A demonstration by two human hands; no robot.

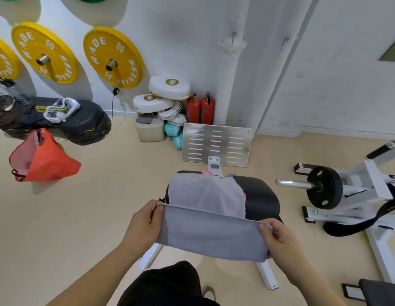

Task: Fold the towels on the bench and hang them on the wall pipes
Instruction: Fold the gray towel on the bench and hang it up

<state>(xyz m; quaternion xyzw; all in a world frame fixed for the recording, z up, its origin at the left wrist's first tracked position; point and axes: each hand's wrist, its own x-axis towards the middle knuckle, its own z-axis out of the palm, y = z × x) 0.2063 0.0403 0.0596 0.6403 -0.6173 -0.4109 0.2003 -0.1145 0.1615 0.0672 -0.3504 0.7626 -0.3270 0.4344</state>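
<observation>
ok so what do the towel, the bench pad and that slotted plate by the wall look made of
Towel: soft grey cloth, matte, maybe microfibre; it folds and drapes limply. Bench pad: black padded vinyl or leather, by its smooth, faint sheen. Slotted plate: bare metal, probably steel or aluminium; it shines silver with cut slots.

A: Is it bright enough?
B: Yes, even overhead light; the white painted wall looks almost washed out. Soft shadows sit beside the round yellow weight plates and under the orange fabric bag.
A: Glare?
B: A mild sheen on the slotted silver metal plate.
A: Sharp?
B: Middling. The pale grey cloth towel loses its texture, and straight lines bow toward the edges, where detail softens.
</observation>
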